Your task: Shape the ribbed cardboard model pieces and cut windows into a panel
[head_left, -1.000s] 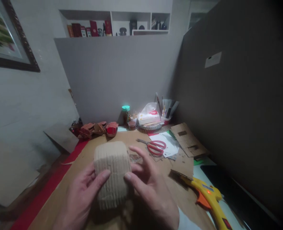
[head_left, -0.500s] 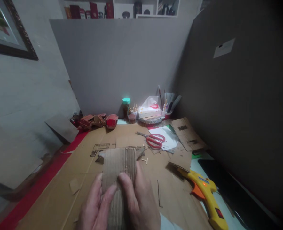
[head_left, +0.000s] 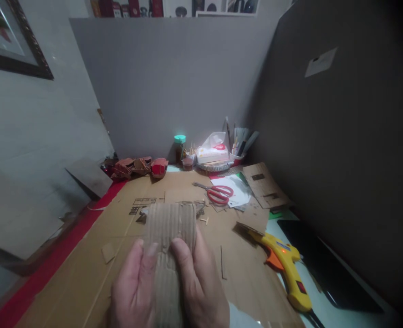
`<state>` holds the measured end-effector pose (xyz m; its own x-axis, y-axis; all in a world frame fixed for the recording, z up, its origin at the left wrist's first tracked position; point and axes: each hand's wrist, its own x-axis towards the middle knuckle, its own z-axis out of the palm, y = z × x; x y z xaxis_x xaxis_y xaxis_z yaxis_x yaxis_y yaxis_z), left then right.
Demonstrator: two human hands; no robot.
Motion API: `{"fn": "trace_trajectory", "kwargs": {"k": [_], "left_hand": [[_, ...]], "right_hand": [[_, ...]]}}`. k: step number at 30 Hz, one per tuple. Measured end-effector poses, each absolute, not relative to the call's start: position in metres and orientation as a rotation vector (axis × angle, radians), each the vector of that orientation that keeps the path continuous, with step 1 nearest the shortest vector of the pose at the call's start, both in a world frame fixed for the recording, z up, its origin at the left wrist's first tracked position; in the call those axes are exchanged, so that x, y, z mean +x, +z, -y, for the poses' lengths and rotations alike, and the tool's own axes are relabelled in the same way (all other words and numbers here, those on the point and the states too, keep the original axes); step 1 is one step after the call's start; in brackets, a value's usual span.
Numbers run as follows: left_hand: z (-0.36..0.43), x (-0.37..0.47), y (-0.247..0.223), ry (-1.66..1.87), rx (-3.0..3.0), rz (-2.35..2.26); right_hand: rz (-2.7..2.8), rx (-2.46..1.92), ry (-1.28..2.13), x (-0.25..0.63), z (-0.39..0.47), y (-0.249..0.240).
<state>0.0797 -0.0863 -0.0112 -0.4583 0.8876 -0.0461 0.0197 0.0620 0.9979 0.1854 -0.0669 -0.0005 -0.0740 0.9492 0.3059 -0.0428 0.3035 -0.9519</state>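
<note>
Between my two hands is a strip of corrugated cardboard (head_left: 169,228), ridges running lengthwise, its far end pointing away from me. My left hand (head_left: 133,282) grips the strip's left edge, thumb on top near the edge. On the other side, my right hand (head_left: 201,282) holds the right edge with its thumb pressed on the upper face. A crease crosses the strip near the thumbs. Torn cardboard bits show behind its far end. Beneath lies a large cardboard sheet (head_left: 81,273) with black print.
A yellow hot glue gun (head_left: 286,264) with a lit orange light lies at right, beside a black flat device (head_left: 327,269). Red-handled scissors (head_left: 218,193) rest farther back. Along the back stand a tissue pack (head_left: 213,152), a teal-lidded jar (head_left: 180,148) and reddish cardboard pieces (head_left: 136,168).
My left thumb has shifted up and left toward the strip's edge. The strip's upper face now looks flatter and wider. The whole view has tilted slightly.
</note>
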Motion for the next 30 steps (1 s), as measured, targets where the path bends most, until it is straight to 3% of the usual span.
{"fn": "trace_trajectory", "kwargs": {"k": [8, 14, 30], "left_hand": [[0.087, 0.071, -0.006, 1.410, 0.924, -1.451], [0.098, 0.076, -0.006, 1.334, 0.556, -1.154], [0.105, 0.075, -0.004, 1.197, 0.794, -1.234]], "right_hand": [[1.363, -0.926, 1.097, 0.200, 0.072, 0.003], [1.378, -0.849, 1.156, 0.200, 0.073, 0.002], [0.981, -0.970, 1.566, 0.216, 0.097, -0.006]]}}
